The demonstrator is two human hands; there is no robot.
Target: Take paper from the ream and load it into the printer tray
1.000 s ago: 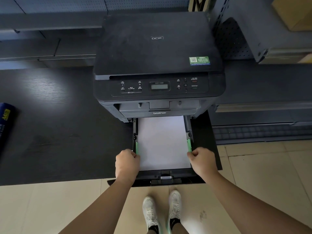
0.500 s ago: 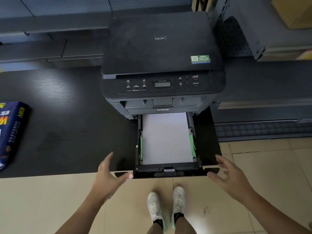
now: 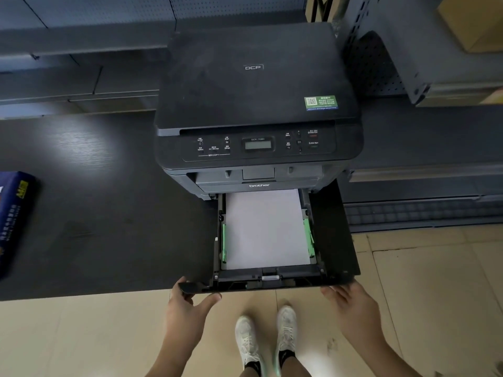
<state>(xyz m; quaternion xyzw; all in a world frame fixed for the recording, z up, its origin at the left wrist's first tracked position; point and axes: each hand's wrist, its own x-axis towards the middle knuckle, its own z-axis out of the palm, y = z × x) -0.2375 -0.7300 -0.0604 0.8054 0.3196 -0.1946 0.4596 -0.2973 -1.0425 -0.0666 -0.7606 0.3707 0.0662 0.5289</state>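
Observation:
A black Brother printer (image 3: 255,77) stands on a dark table (image 3: 109,213). Its paper tray (image 3: 336,240) is pulled out over the table's front edge. A white stack of paper (image 3: 265,229) lies flat in it between green side guides (image 3: 224,243). My left hand (image 3: 187,306) grips the tray's front left corner, fingers on top and thumb underneath. At the front right corner my right hand (image 3: 351,300) touches the tray's lower edge with spread fingers. The blue paper ream (image 3: 13,219) lies at the table's far left, away from both hands.
Grey metal shelving (image 3: 408,63) stands to the right of the printer, with a cardboard box (image 3: 473,23) on it. A low dark shelf (image 3: 422,213) runs along the right. Below the tray are beige floor tiles and my white shoes (image 3: 266,341).
Both hands left the green side guides, drew back off the paper, spread open, then came in to the tray's front corners. The view shifted right, so less of the ream shows.

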